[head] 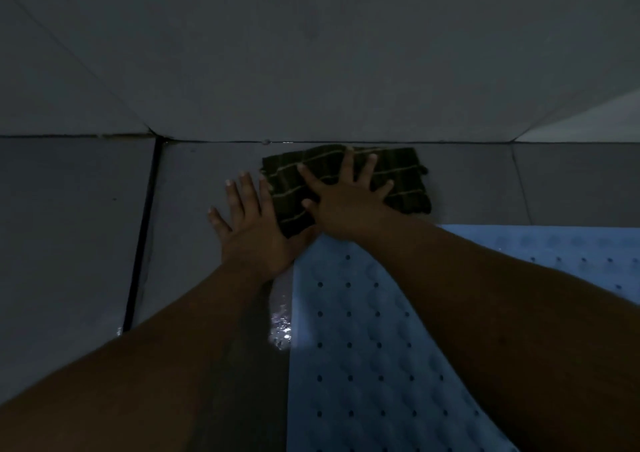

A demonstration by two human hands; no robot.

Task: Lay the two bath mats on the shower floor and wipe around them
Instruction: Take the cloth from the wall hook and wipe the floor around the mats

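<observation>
Nearest me lies the pale blue perforated rubber bath mat [363, 347]; beyond its far edge, my right hand [349, 206] presses flat, released, on the dark striped cloth [398, 178] along the wall, left hand [252, 230] flat beside.

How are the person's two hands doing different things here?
The right hand presses flat on the dark striped cloth, while the left hand rests mostly on the bare grey floor beside it, only its inner edge meeting the cloth. The right arm crosses over the blue mat; the left arm stays off it. Both hands have fingers spread straight.
</observation>
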